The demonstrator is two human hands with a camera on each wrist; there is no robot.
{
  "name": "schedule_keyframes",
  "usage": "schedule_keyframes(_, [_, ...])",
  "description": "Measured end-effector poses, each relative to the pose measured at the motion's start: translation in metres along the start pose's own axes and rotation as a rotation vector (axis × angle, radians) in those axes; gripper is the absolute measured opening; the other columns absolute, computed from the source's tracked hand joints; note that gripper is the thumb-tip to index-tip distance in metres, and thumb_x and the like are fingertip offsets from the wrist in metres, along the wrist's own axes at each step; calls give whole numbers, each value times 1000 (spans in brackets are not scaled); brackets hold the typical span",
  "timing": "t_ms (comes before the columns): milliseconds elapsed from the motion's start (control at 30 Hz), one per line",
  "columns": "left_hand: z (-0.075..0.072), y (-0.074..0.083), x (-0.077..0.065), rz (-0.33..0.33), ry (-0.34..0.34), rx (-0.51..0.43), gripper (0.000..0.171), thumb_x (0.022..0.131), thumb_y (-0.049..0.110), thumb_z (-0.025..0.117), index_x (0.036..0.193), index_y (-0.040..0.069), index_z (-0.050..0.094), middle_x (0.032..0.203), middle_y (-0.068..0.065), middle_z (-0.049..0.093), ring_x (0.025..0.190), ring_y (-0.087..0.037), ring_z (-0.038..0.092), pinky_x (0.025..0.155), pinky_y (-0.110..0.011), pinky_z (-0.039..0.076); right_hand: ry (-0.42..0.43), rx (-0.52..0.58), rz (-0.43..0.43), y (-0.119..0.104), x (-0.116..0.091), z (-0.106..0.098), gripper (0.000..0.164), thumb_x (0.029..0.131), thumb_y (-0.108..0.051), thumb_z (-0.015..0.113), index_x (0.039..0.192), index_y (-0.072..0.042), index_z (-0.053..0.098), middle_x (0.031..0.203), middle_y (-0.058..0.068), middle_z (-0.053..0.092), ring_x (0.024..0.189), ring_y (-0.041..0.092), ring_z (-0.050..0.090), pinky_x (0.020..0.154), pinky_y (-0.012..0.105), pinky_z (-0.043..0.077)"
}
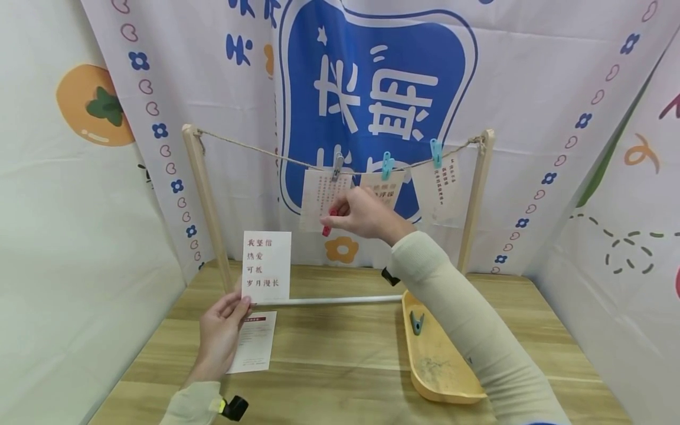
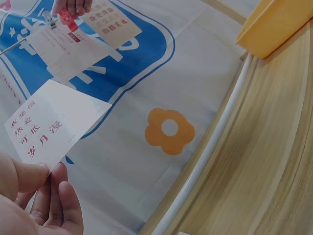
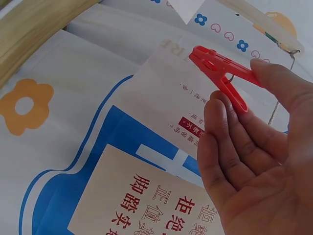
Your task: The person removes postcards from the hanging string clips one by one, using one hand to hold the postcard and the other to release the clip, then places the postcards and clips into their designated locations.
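Note:
My left hand [image 1: 222, 333] pinches a white card [image 1: 267, 260] with red characters by its lower left corner, thumb in front, and holds it upright. In my right hand [image 1: 369, 215] is a red clothespin [image 3: 220, 73], pinched by its handles between thumb and fingers; nothing is in its mouth. That hand is in front of a twine line [image 1: 255, 150] where three cards hang. A grey clothespin [image 1: 337, 166] holds the left card [image 1: 313, 198], a light blue clothespin [image 1: 388, 165] the middle one, another blue clothespin [image 1: 435, 153] the right one.
Wooden posts [image 1: 204, 200] carry the twine, with a white rod [image 1: 340, 301] low between them. A yellow tray [image 1: 417, 378] at the right holds a dark green clothespin [image 1: 417, 323]. Another printed card [image 1: 252, 348] lies on the table beside my left hand. A printed cloth hangs behind.

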State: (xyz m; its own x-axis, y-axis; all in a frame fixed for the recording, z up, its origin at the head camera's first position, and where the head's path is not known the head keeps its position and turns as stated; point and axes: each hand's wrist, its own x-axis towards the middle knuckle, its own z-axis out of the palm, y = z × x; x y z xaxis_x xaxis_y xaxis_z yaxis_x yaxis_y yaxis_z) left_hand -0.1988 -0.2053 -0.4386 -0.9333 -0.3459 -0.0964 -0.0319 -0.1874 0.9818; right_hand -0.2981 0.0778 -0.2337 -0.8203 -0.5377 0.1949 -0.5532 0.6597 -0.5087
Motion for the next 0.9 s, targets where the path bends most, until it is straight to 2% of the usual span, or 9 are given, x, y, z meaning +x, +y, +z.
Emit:
schedule_keyframes(300, [2,-4,-5,10,3,-6,40,92,16,66,127,2,54,92,10,69,88,-5,67,88,-18,56,-10,-11,3,5,-3,4,18,87,-38,71,89,-20,72,81,-3,71,70,16,62,60,25,55])
schedule_keyframes(633, [0,-10,-10,-26,-5,-1,43,93,14,64,132,3,51,97,11,67,92,-3,66,94,-20,54,-21,-33,15,13,-11,9,20,86,-39,72,89,-19,72,80,-3,70,71,15,61,59,24,53])
schedule_keyframes(900, [-4,-16,-10,-25,18,6,42,91,14,66,129,4,53,96,11,68,91,-3,66,90,-17,55,-17,-8,-9,24,-17,11,18,87,-36,72,86,-18,74,77,-3,70,67,15,61,58,24,53])
